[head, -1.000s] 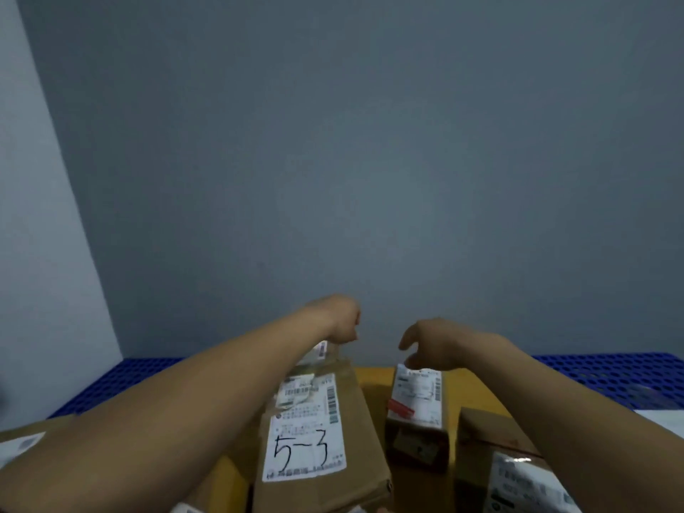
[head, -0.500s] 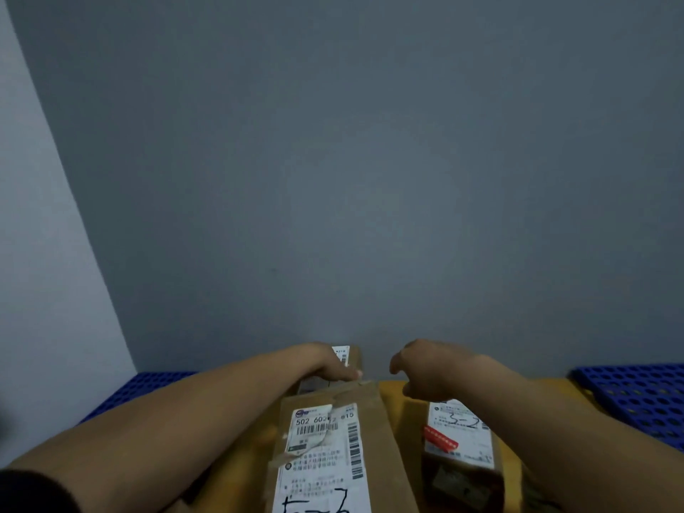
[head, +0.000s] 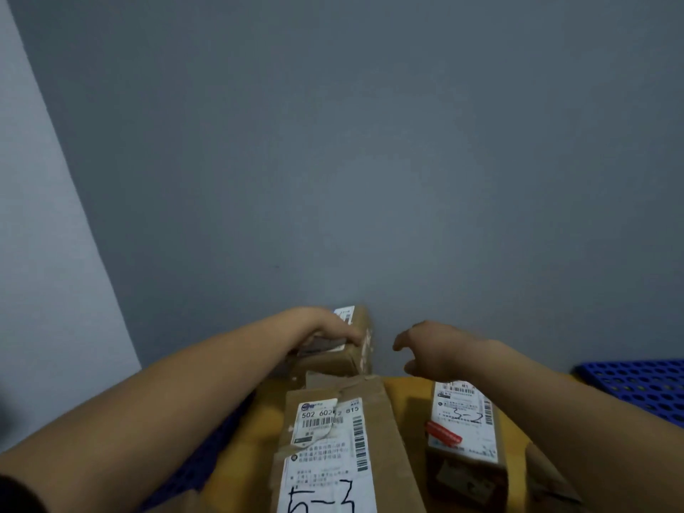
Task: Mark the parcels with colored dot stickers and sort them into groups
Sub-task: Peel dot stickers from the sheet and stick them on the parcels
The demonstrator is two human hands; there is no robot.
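Lying nearest the camera, a long cardboard parcel (head: 385, 438) runs lengthwise away from the person. Its white shipping label carries barcodes and a handwritten "5-3" in black marker. Just to its right, apart from it, stands a shorter parcel (head: 464, 457) whose label reads "3-2" and has a red strip stuck at its left edge. Both rest on a yellow-brown surface (head: 407, 398); whether this is a table top or a larger carton cannot be told. A blue perforated pallet (head: 636, 386) shows at the right edge, behind the right forearm.

Both bare arms reach forward over the parcels. The right hand (head: 429, 349) hovers above the far end of the "3-2" parcel, its grip loose and holding nothing, the fingers hanging slightly curled and touching no box. Farther out, the left hand (head: 325, 329) rests on a small parcel (head: 357, 355) that sits just past the far end of the long one, close to the wall. Its grip is flat, with the fingers laid across the white label on the box's top. Behind everything rises a plain grey wall (head: 370, 161), meeting a paler wall (head: 37, 253) at the left.
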